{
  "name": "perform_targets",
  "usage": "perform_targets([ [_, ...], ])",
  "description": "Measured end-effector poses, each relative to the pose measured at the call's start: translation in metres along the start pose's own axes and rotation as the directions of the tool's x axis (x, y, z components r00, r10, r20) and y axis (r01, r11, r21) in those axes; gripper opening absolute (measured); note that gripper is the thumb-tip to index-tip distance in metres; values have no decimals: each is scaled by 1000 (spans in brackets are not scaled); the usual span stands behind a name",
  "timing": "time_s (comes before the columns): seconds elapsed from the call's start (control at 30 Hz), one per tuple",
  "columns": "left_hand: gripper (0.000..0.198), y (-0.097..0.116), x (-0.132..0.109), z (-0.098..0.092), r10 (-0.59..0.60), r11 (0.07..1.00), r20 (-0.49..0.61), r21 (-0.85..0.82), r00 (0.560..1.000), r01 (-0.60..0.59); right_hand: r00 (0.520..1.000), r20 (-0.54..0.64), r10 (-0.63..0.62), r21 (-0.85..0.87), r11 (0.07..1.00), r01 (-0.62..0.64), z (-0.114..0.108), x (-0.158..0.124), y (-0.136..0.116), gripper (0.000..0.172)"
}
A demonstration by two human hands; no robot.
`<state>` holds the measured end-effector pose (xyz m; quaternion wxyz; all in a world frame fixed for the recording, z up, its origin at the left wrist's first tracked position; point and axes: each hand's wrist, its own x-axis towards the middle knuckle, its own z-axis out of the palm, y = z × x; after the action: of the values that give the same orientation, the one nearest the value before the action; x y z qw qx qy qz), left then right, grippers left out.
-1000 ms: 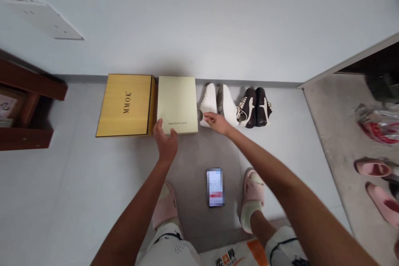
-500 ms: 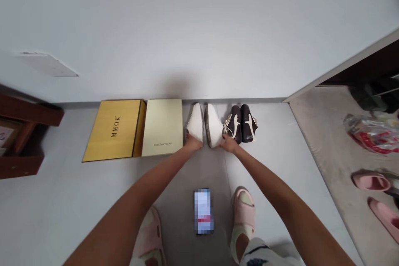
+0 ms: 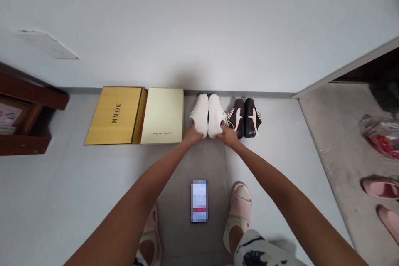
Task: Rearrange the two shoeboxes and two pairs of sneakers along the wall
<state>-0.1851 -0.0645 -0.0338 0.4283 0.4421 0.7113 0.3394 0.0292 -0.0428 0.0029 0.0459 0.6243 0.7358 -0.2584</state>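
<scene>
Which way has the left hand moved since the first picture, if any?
Yes: the left hand moved right, from the pale box's front edge to the left white shoe.

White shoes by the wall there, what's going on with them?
A person has both hands on the pair of white shoes: the left hand grips the near end of the left one, the right hand the near end of the other. The shoes are side by side, with a pale box and a yellow box to their left and a dark pair of shoes to their right. A phone lies on the floor nearer the person.
</scene>
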Motion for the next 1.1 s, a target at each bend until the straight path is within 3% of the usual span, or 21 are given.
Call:
perform_targets([
  [0.13,40,26,-7,5,37,930,86,362,996,-65,1000,9,-27,-129,991,28,-14,0,-15,31],
  [0.23,35,38,-13,15,84,868,79,484,993,-112,998,42,-49,-197,979,56,-20,2,-27,30],
  [0.43,9,34,-12,28,129,922,-22,371,991,-111,992,102,-76,-272,957,101,-19,3,-39,29],
  [0.6,14,26,-11,33,122,965,-53,242,991,-106,990,117,-80,-264,959,108,-13,7,-39,27],
  [0.9,27,26,-11,23,146,950,-80,289,986,-117,985,124,-116,-248,958,144,-9,17,-53,26],
  [1.0,31,33,-15,19,132,860,-10,498,991,-109,984,139,-113,-254,956,146,-8,16,-54,25],
  [1.1,38,41,-19,16,66,613,127,778,990,-140,981,143,-131,-267,949,165,-7,12,-53,27],
])
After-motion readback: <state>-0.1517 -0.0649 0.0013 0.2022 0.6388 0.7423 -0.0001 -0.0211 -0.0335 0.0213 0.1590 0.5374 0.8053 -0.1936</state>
